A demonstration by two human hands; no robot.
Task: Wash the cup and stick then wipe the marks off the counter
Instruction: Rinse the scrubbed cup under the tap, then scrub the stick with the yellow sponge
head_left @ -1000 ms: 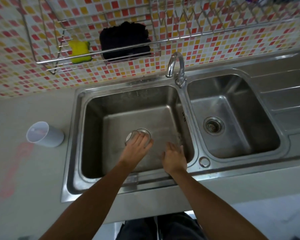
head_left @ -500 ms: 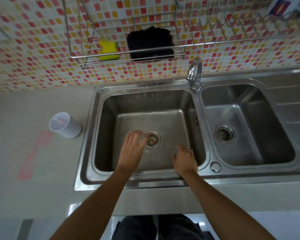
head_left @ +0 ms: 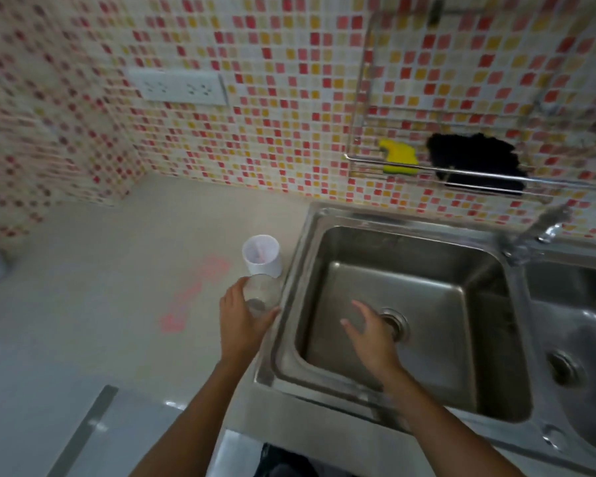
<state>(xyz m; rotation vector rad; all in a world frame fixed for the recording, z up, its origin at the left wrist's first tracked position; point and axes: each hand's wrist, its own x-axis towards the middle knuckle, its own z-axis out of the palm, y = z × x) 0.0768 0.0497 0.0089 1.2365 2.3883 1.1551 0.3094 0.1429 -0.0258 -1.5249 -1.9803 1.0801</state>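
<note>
My left hand (head_left: 239, 318) grips a clear glass cup (head_left: 261, 293) at the left rim of the left sink basin (head_left: 386, 270), just in front of a white plastic cup (head_left: 261, 255) standing on the beige counter (head_left: 117, 277). Something thin and pinkish shows inside the white cup; blur hides what it is. Red smeared marks (head_left: 193, 294) lie on the counter left of both cups. My right hand (head_left: 369, 333) hovers over the left basin with fingers spread, holding nothing, close to the drain (head_left: 394, 321).
A wire rack (head_left: 461, 173) on the tiled wall holds a yellow sponge (head_left: 399, 157) and a black cloth (head_left: 475, 161). The tap (head_left: 544, 225) stands between the left basin and the right basin (head_left: 582, 339). A wall socket (head_left: 178, 88) sits at upper left.
My left hand has lifted the clear cup from over the drain to the sink's left rim. The view has swung left. My right hand stays over the basin.
</note>
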